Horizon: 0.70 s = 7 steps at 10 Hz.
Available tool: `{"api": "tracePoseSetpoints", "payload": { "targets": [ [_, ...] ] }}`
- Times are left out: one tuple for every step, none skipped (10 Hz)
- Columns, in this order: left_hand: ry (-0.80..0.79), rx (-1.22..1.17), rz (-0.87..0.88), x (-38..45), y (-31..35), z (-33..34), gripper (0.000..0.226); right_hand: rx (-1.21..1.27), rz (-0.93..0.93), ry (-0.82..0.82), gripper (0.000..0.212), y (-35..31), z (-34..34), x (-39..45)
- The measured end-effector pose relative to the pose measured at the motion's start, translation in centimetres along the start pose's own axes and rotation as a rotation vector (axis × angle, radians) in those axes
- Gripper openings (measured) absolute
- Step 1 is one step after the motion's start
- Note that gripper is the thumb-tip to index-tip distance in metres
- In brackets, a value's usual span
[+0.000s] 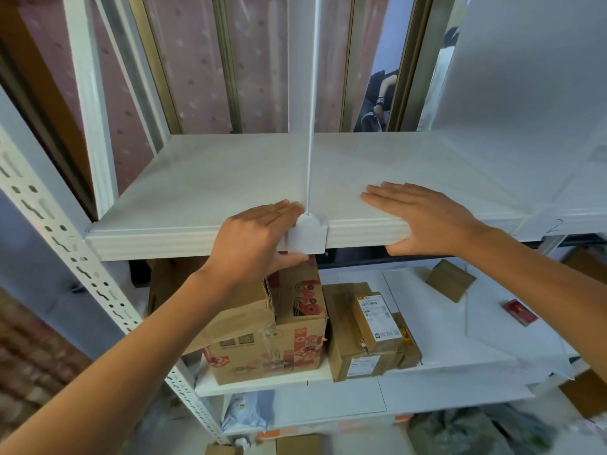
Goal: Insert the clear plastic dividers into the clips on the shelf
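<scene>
A white shelf board (203, 178) lies in front of me at chest height. A white clip (307, 234) grips its front edge near the middle. A clear plastic divider (312, 93) stands upright in that clip, seen edge-on as a thin pale line running back over the shelf. My left hand (254, 244) wraps the shelf edge just left of the clip, fingers on top and thumb under it, touching the clip. My right hand (423, 218) lies flat on the shelf to the right, thumb hooked under the front edge. Another frosted divider (525, 77) stands at the far right.
A perforated white upright (49, 224) frames the rack on the left. The lower shelf (460, 339) carries cardboard boxes (279, 326), a small folded carton (450, 279) and a red packet (520, 311). More bags and boxes lie below. A person's arm shows behind the window.
</scene>
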State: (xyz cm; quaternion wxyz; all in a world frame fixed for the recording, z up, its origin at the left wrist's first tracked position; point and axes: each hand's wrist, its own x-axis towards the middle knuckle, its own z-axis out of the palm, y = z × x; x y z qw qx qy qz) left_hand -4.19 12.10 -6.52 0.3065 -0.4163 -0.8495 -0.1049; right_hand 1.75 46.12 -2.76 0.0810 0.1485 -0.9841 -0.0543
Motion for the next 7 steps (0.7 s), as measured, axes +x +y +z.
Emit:
{"api": "tracePoseSetpoints", "payload": {
  "targets": [
    [-0.014, 0.004, -0.026, 0.0, 0.3, -0.2, 0.083, 0.007, 0.008, 0.0, 0.101, -0.1, 0.0, -0.1],
    [-0.01, 0.008, -0.049, -0.1, 0.7, -0.4, 0.084, 0.026, 0.025, 0.0, 0.102, -0.1, 0.0, -0.1],
    [-0.013, 0.006, -0.062, -0.2, 1.0, -0.6, 0.084, 0.061, 0.036, -0.005, 0.103, -0.6, 0.0, -0.3],
    [-0.008, -0.002, -0.072, -0.3, 1.3, -0.8, 0.084, 0.082, 0.056, 0.001, 0.103, -0.8, 0.0, -0.6],
    [-0.014, -0.025, -0.09, -0.5, 1.9, -1.1, 0.083, 0.096, 0.061, 0.009, 0.102, -1.1, -0.1, -1.1],
    [-0.063, -0.057, -0.121, -0.1, 2.1, -1.5, 0.083, 0.107, 0.061, 0.047, 0.101, -0.8, -0.3, -0.9],
    [-0.109, -0.269, -0.265, -0.5, 2.3, -3.1, 0.077, 0.163, 0.071, 0.003, 0.103, -1.8, -1.0, -1.0]
  ]
}}
